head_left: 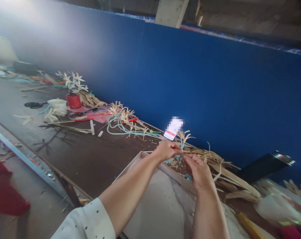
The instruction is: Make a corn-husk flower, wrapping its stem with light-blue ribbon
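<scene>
Lying toward ten o'clock from the left hand [167,151] are black scissors [35,105] and a white cup [59,108]. That hand pinches the blue stem [182,145] of a pale flower [185,137] rising at twelve o'clock; whether the right hand [197,167], just beside, also grips it cannot be told, and dried husks [227,171] spread toward three o'clock.

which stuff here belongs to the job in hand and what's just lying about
Likely part of the job:
pale flower, pinched by the left hand and right hand
dried leaf strips beside the right hand
blue-stemmed flowers
black scissors

Probably just lying about:
dark flask, tilted
plastic bag at lower right
</scene>
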`<state>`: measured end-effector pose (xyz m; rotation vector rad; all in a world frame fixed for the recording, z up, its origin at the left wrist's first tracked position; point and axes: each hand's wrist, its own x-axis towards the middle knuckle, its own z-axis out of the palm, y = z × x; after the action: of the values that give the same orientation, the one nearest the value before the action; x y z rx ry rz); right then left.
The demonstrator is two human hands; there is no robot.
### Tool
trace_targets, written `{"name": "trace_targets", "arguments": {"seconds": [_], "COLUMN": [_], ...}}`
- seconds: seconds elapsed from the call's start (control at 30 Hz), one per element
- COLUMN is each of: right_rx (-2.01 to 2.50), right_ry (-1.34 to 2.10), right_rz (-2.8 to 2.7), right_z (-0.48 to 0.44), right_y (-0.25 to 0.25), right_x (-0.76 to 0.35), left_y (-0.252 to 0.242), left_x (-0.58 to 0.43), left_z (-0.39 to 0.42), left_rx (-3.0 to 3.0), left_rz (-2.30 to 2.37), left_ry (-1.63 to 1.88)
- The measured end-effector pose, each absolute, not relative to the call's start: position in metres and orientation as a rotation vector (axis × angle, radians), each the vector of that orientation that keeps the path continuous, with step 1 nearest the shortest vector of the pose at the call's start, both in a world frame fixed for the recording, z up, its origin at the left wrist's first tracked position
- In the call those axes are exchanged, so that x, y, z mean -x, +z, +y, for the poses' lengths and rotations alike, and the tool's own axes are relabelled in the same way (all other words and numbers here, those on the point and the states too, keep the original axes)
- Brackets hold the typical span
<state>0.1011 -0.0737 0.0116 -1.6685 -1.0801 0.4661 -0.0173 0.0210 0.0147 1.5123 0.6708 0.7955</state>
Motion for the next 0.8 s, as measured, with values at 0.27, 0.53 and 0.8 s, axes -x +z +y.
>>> {"name": "trace_targets", "arguments": {"seconds": [0.27,0.53,0.8], "right_rx": [1.726,1.85,1.708], "right_ry": [0.409,0.283,0.394], "right_rz": [-1.096,-1.136,-1.111], "right_z": [-0.076,-0.078,-0.073], "right_y": [0.014,0.024,0.015], "right_x": [-0.106,-0.102,-0.103], "left_y": [0.025,0.024,0.025], "left_x": [0.024,0.024,0.023], "left_z": [0.015,0.016,0.016], "left_rx": [-1.703,-1.739,-1.759], "left_rz": [0.793,0.818,0.817], "left_ry": [0.732,0.722,0.719]}}
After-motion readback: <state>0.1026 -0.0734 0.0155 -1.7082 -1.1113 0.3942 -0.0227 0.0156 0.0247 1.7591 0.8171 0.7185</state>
